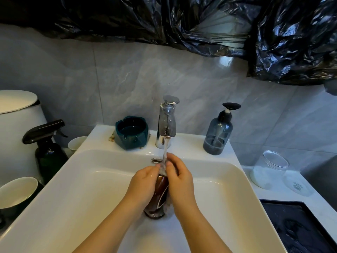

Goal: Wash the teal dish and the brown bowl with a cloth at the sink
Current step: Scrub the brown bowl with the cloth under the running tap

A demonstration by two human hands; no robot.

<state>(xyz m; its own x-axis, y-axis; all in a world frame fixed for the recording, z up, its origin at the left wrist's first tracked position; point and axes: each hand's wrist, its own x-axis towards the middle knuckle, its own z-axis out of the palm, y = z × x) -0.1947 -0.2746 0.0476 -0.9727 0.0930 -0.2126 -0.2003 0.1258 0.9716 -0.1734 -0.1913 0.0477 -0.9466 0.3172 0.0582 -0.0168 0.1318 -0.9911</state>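
In the middle of the frame, your left hand (144, 181) and right hand (179, 177) grip the brown bowl (160, 194) on edge with curled fingers (172, 162) under the running tap (166, 123), over the sink (73, 179), with the teal dish (131, 132) on the sink's back ledge, upper left of the tap.

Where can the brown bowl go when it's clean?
Bare spots: the ledge strip between the faucet and the soap bottle, and the sink floor either side of the brown bowl. Crowded: the left edge, with the spray bottle, cups and bin, and the back-left ledge, where the teal dish sits.
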